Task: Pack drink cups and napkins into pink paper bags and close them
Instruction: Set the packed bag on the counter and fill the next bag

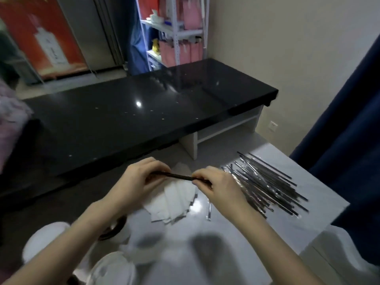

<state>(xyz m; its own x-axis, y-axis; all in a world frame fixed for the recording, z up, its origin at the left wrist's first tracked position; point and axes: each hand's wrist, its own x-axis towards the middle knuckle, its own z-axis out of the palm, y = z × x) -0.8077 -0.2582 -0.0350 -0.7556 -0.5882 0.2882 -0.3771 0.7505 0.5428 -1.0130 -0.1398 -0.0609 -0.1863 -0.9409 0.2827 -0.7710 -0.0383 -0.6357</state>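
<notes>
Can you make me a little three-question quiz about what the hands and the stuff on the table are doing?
1. True or false: both hands, left hand and right hand, hold the same thin dark straw.
2. What lies on the pale grey table right below the held straw?
A. a fanned stack of white paper napkins
B. a pink paper bag
C. a spoon
3. Fill in: the pile of wrapped dark straws lies on the person's ____ side.

Key: 1 true; 2 A; 3 right.
</notes>
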